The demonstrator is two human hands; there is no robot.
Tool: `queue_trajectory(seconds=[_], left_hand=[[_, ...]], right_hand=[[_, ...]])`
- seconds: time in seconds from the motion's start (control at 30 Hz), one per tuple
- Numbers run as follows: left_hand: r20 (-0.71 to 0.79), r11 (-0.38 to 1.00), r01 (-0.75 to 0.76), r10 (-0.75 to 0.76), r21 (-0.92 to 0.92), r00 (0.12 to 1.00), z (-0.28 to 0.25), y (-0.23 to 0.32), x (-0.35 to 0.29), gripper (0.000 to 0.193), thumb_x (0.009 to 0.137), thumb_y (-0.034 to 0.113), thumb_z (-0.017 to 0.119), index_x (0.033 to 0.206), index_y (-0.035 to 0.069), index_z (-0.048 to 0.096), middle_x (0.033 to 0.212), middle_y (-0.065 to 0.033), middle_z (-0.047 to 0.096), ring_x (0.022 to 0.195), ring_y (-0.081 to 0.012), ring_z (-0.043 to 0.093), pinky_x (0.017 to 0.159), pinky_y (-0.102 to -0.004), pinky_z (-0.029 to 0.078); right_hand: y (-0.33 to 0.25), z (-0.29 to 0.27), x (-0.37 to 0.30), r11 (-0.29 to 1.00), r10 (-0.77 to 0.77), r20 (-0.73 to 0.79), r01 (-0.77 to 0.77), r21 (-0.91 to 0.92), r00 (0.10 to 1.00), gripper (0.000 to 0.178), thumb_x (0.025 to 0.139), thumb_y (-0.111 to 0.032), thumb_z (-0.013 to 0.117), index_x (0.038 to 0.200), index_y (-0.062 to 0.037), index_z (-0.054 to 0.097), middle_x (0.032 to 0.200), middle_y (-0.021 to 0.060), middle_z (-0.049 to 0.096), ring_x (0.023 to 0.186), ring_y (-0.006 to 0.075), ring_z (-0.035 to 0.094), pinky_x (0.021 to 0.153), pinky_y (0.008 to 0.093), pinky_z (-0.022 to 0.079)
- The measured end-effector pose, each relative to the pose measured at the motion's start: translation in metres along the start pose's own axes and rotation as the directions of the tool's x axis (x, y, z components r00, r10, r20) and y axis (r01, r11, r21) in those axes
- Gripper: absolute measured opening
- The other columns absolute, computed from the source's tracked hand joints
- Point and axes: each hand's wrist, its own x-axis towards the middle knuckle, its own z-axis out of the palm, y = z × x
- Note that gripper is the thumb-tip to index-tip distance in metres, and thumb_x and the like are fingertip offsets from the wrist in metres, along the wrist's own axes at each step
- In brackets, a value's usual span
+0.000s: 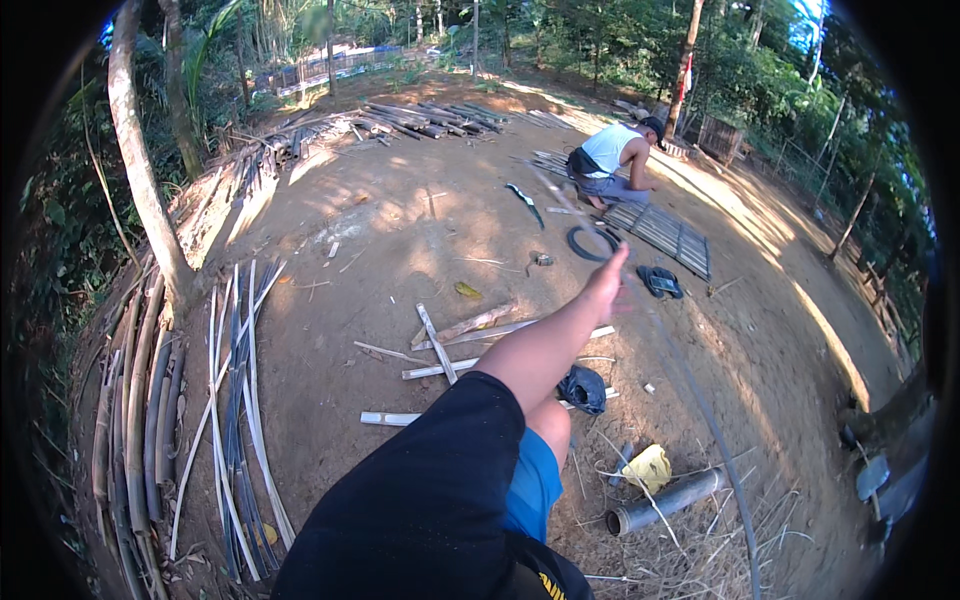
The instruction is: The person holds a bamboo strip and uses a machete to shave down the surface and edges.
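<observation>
My left arm, in a black sleeve, stretches from the bottom up and to the right. At its end my left hand point(606, 284) is closed around a long, thin bamboo strip point(700, 395), thumb uppermost, fingers partly hidden and blurred. The strip slants from near the co-worker, past my hand, down to the lower edge; motion smears it. My right hand is out of view. Under my forearm lie split bamboo pieces point(437, 343) and a dark plastic bag point(585, 389). Beyond my hand are a black coil point(592, 243) and dark sandals point(660, 282).
A co-worker point(610, 160) crouches beside a slatted bamboo panel point(660, 235). A sheathed blade point(526, 205) lies nearby. Bamboo poles point(135, 400) and strips point(236, 400) lie left, more poles point(430, 120) far back. A bamboo tube point(668, 501) and yellow bag point(649, 468) lie lower right.
</observation>
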Motion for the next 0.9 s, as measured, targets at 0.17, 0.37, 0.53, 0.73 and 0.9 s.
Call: queue_trajectory(seconds=[0.17, 0.37, 0.53, 0.73, 0.9], left_hand=[[0.581, 0.956, -0.069, -0.115, 0.285, 0.806, 0.148, -0.043, -0.031, 0.097, 0.083, 0.074, 0.048, 0.151, 0.009, 0.021, 0.149, -0.0192, 0.035, 0.134, -0.0284, 0.039, 0.103, -0.0514, 0.036], [0.653, 0.64, -0.159, -0.689, 0.752, 0.315, 0.134, -0.209, -0.125, 0.071, 0.094, 0.058, 0.048, 0.143, 0.007, 0.04, 0.136, -0.0112, 0.053, 0.115, -0.0196, 0.056, 0.093, -0.0377, 0.047], [0.578, 0.486, -0.555, -0.816, 0.675, -0.011, 0.109, -0.273, -0.214, 0.071, 0.094, 0.055, 0.05, 0.137, -0.001, 0.045, 0.127, -0.0201, 0.058, 0.12, -0.0274, 0.055, 0.101, -0.0348, 0.042], [0.671, 0.616, -0.48, -0.738, 0.625, -0.073, 0.134, -0.246, -0.262, 0.069, 0.094, 0.055, 0.05, 0.137, 0.001, 0.045, 0.126, -0.0185, 0.059, 0.116, -0.0257, 0.057, 0.098, -0.0354, 0.044], [0.813, 0.814, 0.006, -0.58, 0.58, 0.057, 0.189, -0.248, -0.313, 0.059, 0.095, 0.056, 0.047, 0.119, 0.003, 0.056, 0.109, -0.008, 0.063, 0.096, -0.0141, 0.059, 0.082, -0.0298, 0.049]], right_hand=[[-0.087, -0.06, -0.002, 0.969, -0.236, -0.107, 0.241, 0.045, 0.966, 0.019, 0.069, -0.022, 0.063, 0.063, -0.0111, 0.049, 0.059, 0.0096, 0.047, 0.056, 0.0326, 0.053, 0.069, 0.0646, 0.05], [-0.116, -0.13, 0.013, 0.957, -0.289, -0.035, 0.289, 0.001, 0.957, 0.015, 0.079, -0.021, 0.067, 0.083, -0.0077, 0.061, 0.075, 0.0048, 0.062, 0.068, 0.0198, 0.059, 0.067, 0.0335, 0.052], [-0.094, -0.104, -0.047, 0.948, -0.317, -0.105, 0.311, -0.066, 0.943, 0.013, 0.086, -0.019, 0.062, 0.086, -0.0103, 0.054, 0.065, 0.0014, 0.048, 0.062, 0.0156, 0.05, 0.061, 0.0291, 0.045], [-0.087, -0.06, -0.082, 0.916, -0.378, 0.063, 0.383, -0.116, 0.924, 0.017, 0.084, -0.017, 0.066, 0.091, -0.0071, 0.055, 0.068, 0.0017, 0.05, 0.063, 0.0141, 0.049, 0.062, 0.028, 0.044], [-0.085, -0.034, -0.119, 0.965, -0.237, 0.484, 0.262, 0.018, 0.842, 0.04, 0.092, -0.011, 0.06, 0.126, -0.0026, 0.041, 0.095, 0.0034, 0.054, 0.069, 0.0081, 0.05, 0.064, 0.0239, 0.045]])
